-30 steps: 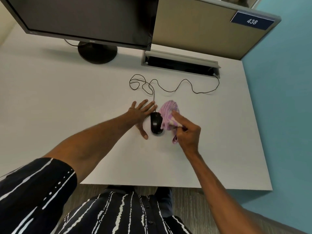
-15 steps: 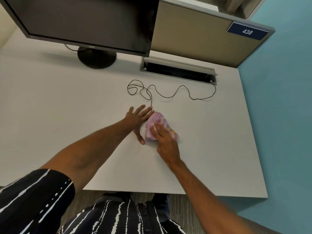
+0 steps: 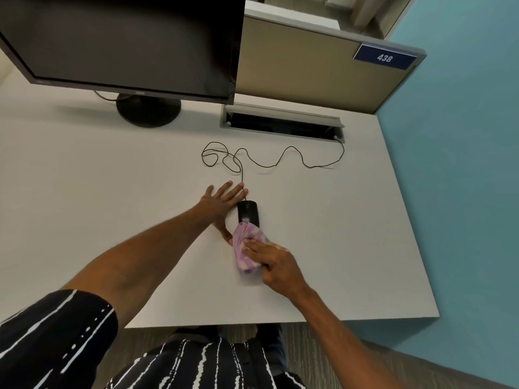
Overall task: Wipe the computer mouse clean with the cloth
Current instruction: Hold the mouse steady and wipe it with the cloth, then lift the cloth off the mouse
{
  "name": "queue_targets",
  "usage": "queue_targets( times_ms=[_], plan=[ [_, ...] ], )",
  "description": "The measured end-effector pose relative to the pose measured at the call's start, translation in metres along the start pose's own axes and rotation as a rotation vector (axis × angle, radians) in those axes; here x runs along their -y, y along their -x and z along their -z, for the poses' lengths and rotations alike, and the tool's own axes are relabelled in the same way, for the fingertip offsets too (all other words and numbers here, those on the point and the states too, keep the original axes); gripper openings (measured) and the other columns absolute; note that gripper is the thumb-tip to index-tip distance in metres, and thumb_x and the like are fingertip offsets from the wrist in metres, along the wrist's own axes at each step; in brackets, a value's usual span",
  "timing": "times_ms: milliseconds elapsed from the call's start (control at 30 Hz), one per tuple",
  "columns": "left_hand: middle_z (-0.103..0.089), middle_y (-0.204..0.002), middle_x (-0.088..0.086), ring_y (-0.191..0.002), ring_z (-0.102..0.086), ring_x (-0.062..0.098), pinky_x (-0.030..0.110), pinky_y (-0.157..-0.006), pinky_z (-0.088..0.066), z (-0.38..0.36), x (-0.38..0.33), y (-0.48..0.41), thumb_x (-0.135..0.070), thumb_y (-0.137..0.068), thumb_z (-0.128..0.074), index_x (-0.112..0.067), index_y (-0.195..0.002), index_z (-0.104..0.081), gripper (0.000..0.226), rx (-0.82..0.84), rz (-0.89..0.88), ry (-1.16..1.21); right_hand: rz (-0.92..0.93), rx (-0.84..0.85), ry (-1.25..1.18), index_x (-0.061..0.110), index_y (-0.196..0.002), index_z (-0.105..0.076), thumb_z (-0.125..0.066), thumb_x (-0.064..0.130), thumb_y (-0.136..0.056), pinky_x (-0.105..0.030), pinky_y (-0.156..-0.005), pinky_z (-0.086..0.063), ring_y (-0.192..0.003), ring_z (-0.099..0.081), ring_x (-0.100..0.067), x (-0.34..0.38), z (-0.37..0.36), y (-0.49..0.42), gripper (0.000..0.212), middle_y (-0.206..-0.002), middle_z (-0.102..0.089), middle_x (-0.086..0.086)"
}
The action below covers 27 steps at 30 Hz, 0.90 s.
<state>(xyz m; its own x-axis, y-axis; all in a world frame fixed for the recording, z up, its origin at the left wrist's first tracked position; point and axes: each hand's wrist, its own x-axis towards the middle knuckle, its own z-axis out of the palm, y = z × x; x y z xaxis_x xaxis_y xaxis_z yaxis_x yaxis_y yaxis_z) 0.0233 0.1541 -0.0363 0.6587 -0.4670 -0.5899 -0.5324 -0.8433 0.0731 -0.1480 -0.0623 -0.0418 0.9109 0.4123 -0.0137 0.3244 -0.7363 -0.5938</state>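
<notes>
A black wired computer mouse (image 3: 248,211) lies on the white desk (image 3: 84,192), its cord (image 3: 266,161) looping away behind it. My left hand (image 3: 222,202) rests flat on the desk against the mouse's left side, fingers spread, thumb running along the near left of the mouse. My right hand (image 3: 273,263) presses a bunched pink and purple cloth (image 3: 248,247) onto the desk just in front of the mouse. The cloth's far edge touches the mouse's near end and hides it.
A black monitor (image 3: 123,43) on a round stand (image 3: 148,109) stands at the back left. A cable slot (image 3: 280,123) is set into the desk at the back, below a beige partition (image 3: 309,71). The desk's right edge meets a teal wall (image 3: 463,192).
My right hand has dragged the cloth back toward me, off the top of the mouse, so the mouse shows again. The left hand has stayed beside the mouse.
</notes>
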Motion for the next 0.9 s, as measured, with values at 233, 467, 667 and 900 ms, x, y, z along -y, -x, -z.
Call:
queue_targets(
  times_ms=[233, 467, 667, 900],
  plan=[
    [0.035, -0.179, 0.001, -0.168, 0.029, 0.029, 0.066, -0.136, 0.006, 0.001, 0.008, 0.010, -0.079, -0.071, -0.087, -0.018, -0.170, 0.034, 0.168, 0.029, -0.086, 0.135, -0.170, -0.165, -0.164, 0.020, -0.136, -0.069, -0.057, -0.011, -0.082, -0.033, -0.115, -0.050, -0.138, -0.058, -0.006, -0.001, 0.018, 0.011, 0.064, -0.144, -0.063, 0.008],
    [-0.033, -0.179, 0.012, -0.166, -0.030, 0.032, 0.043, -0.133, -0.030, 0.006, 0.008, 0.029, -0.023, -0.106, -0.071, -0.013, -0.177, -0.020, 0.088, -0.336, -0.004, 0.510, -0.235, -0.321, -0.196, 0.027, -0.139, -0.067, -0.054, -0.012, -0.079, -0.038, -0.105, -0.057, -0.132, -0.063, -0.010, 0.003, 0.029, -0.003, 0.073, -0.144, -0.065, 0.008],
    [-0.082, -0.112, 0.005, -0.100, -0.074, 0.028, 0.044, -0.095, -0.058, 0.030, -0.037, 0.040, -0.061, -0.107, -0.049, -0.013, -0.118, -0.081, 0.059, -0.448, 0.112, 0.828, -0.142, -0.437, -0.145, 0.030, -0.150, -0.055, -0.051, -0.010, -0.085, -0.039, -0.102, -0.059, -0.135, -0.061, -0.013, 0.011, 0.038, -0.019, 0.076, -0.153, -0.056, 0.014],
    [-0.078, -0.089, 0.005, -0.080, -0.076, 0.025, 0.023, -0.065, -0.057, 0.040, -0.066, 0.030, -0.048, -0.105, -0.071, -0.012, -0.092, -0.074, 0.039, -0.298, 0.079, 1.252, -0.104, -0.416, -0.168, 0.034, -0.162, -0.030, -0.058, -0.007, -0.089, -0.042, -0.106, -0.057, -0.140, -0.056, -0.018, 0.011, 0.049, -0.038, 0.089, -0.163, -0.043, 0.011]
  ],
)
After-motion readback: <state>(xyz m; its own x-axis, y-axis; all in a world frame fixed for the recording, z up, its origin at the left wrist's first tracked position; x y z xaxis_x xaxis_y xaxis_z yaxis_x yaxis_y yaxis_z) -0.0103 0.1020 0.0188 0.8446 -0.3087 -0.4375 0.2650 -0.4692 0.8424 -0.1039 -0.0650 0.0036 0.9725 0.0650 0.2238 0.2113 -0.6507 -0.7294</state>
